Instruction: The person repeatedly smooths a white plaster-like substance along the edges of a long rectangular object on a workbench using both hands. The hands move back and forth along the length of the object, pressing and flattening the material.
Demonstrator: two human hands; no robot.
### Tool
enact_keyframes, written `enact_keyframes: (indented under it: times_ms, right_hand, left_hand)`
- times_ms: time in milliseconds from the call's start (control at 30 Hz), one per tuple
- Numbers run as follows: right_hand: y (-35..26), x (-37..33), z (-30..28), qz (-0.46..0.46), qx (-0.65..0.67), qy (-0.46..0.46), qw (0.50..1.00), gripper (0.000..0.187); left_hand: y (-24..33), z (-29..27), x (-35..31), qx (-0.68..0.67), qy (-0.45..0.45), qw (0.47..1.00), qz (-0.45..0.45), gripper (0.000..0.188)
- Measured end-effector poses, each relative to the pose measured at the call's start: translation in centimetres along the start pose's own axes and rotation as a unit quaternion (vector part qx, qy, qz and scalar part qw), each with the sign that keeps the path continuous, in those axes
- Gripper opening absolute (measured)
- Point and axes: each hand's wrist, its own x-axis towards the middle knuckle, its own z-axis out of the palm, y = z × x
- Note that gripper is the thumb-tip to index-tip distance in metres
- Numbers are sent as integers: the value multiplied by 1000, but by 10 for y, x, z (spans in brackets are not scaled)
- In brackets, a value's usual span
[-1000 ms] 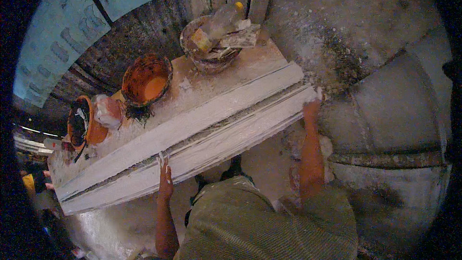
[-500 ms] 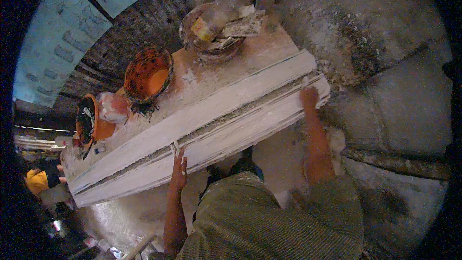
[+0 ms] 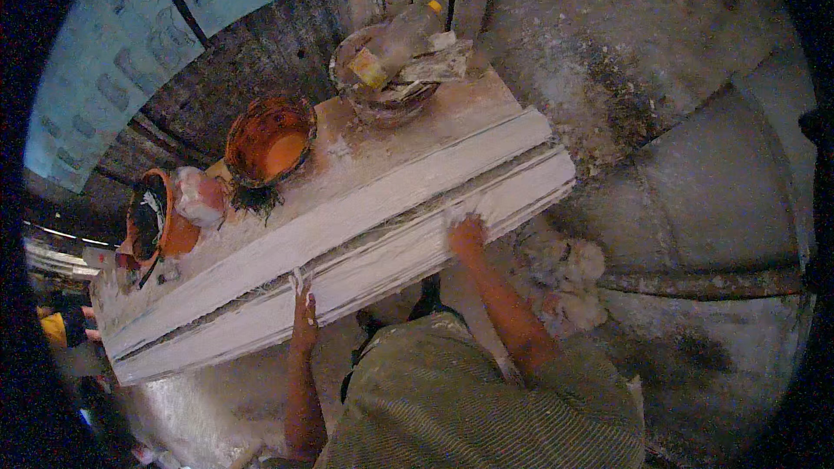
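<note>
A long white ridged moulding, which looks like plaster [image 3: 391, 259], lies along the near side of the table. Beside it on the far side runs a flat white strip [image 3: 373, 195], with a dark rough groove between the two. My left hand [image 3: 304, 311] rests at the moulding's near edge, its white-smeared fingers stretched out over the top. Farther right, my right hand [image 3: 466, 234] is on the moulding's top face. Its fingers are blurred and whitened, so I cannot make out whether they hold anything.
Along the table's [image 3: 343, 149] far edge stand an orange bucket [image 3: 282, 148], a basin [image 3: 387, 113] with a clear bottle and scraps, a white-and-red bag [image 3: 200, 195] and another orange bucket [image 3: 178, 239]. A whitish heap [image 3: 565, 282] sits right of my right arm. Someone in yellow [image 3: 54, 328] is at far left.
My right hand has slid left and nearer along the moulding, from its right end toward the middle. My left hand stays at about the same place on it. The view has shifted slightly.
</note>
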Motion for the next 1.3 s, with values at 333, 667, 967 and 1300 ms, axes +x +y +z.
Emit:
enact_keyframes:
  times_ms: [333,667,967,1300]
  right_hand:
    - [253,196,-100,37,-137,75,987,49]
    - [192,133,-20,-36,-212,47,975,46]
    - [-56,-58,51,-186,-205,-142,950,57]
    - [-430,-335,-66,-213,-70,-377,898,82]
  left_hand:
    - [38,8,-12,-3,-1,1000,-17,54]
    - [105,-16,-53,-60,11,982,-178,55]
    - [-12,-69,-131,-23,73,997,-31,59]
    - [-96,-197,-298,-122,196,964,-134,57]
